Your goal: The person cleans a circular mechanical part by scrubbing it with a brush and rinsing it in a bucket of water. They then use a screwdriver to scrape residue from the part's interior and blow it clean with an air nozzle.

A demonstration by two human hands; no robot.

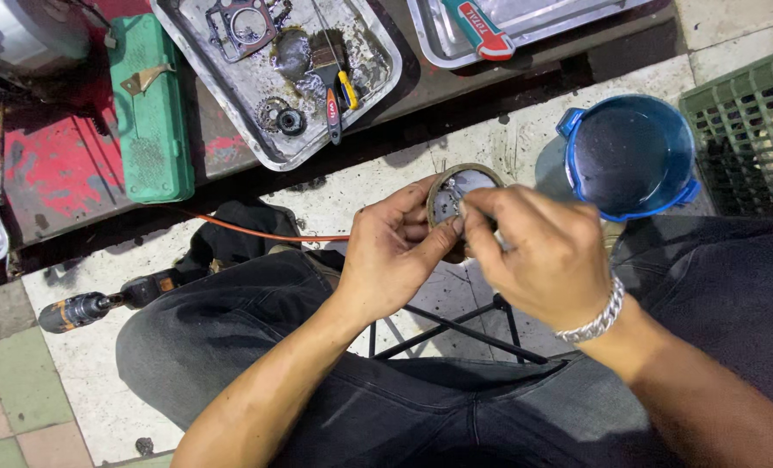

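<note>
head view | metal tray (378, 82) at 11 o'clock is seen with a gasket (241, 24), gear (282, 117) and brush (334, 87) in it | blue bucket (629, 156) at 2 o'clock | round metal part (456, 195) at centre is held by left hand (395, 251), grip closed on its rim | right hand (542, 251) fingertips pinched at its face

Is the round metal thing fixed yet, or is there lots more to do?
Not yet, it seems. Done: a gasket and gear already lie in the oily tray. In hand: the left hand holds the round part while the right hand works inside it. What's left is unclear.
</note>
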